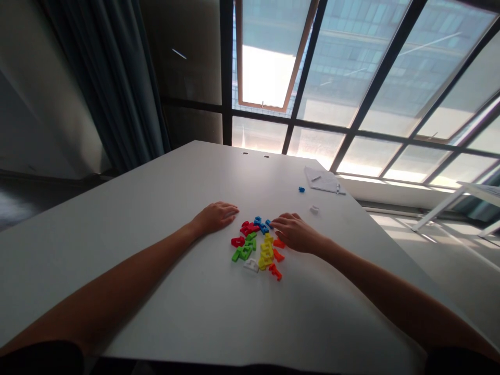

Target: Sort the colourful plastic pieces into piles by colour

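My left hand (216,217) rests on the white table, palm down with its fingers stretched out, and holds nothing. Just right of it lies a loose cluster of small plastic pieces: red pieces (237,241), green pieces (245,252), yellow pieces (266,252), orange pieces (275,272), blue pieces (264,228) and a white piece (252,265). My right hand (294,232) lies at the cluster's right side, fingers extended. Its fingertips are at a blue piece (269,224); whether they touch it I cannot tell. Part of an orange piece (279,243) shows beside that hand.
Farther off on the table (156,192) lie another blue piece (301,189), a white piece (314,209), and papers (322,179) with a pen (338,188). Windows (269,78) stand behind the table, a dark curtain (117,78) at left, a white-framed table (445,208) at right.
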A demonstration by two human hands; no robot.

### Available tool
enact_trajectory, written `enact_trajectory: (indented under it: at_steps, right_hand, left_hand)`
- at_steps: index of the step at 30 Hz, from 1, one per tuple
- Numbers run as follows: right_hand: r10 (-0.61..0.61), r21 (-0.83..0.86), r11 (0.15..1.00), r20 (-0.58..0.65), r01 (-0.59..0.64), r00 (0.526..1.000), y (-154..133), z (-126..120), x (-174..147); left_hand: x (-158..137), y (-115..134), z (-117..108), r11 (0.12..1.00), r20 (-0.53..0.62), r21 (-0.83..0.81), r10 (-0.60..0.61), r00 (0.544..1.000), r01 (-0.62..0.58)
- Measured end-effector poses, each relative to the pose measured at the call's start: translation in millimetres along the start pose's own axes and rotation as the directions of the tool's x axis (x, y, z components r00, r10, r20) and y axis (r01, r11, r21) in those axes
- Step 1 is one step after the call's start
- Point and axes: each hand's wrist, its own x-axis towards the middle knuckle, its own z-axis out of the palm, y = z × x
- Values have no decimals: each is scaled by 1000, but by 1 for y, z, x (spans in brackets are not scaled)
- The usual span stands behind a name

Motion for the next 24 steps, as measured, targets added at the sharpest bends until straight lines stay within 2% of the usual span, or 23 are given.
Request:
enact_trajectory:
  at_steps: [5, 14, 19, 21, 24]
  right_hand:
    - [59, -6, 998, -39, -59, 997, 2, 4, -6]
    - [98, 22, 995, 2, -98, 995, 6, 5, 0]
    - [242, -115, 965, 59, -235, 968, 48, 5, 11]
    - [356, -159, 926, 76, -341, 931, 74, 6, 15]
    - [526, -197, 842, 95, -502, 845, 114, 7, 20]
  left_hand:
    - [0, 0, -1, 1000, 10, 3, -11, 1000, 11]
    - [0, -1, -1, 1000, 4, -3, -5, 1000, 5]
    - [-1, -2, 0, 1000, 3, 1, -4, 1000, 4]
    - [0, -3, 0, 1000, 3, -3, -2, 1000, 2]
    - [0, -3, 1, 1000, -4, -16, 2, 1000, -2]
